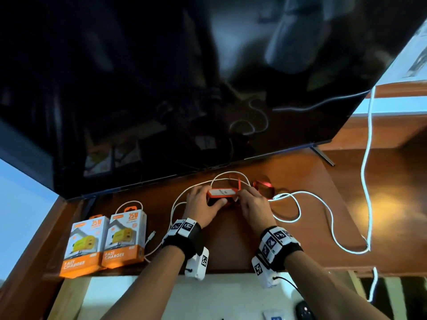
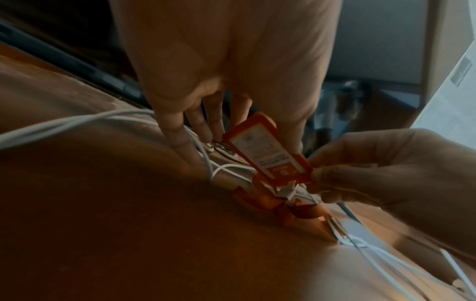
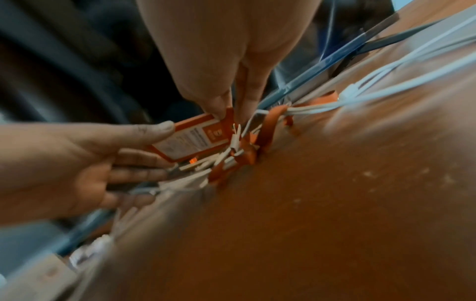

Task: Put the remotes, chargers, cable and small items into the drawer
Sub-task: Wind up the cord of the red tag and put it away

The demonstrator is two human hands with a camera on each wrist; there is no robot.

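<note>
orange pack, white cable, two charger boxes, one remote

a small flat orange pack (image 1: pixel 222 193) with a white printed label is held tilted just above the desk (image 1: pixel 231 239), among loops of a white cable (image 1: pixel 298 204) spread over the wood. orange strap pieces (image 1: pixel 262 184) are seen just beside it. two orange and white fast charger boxes (image 1: pixel 105 243) stand upright side by side near the front left edge. a dark remote (image 1: pixel 304 311) is seen at the bottom of the head view.
</note>
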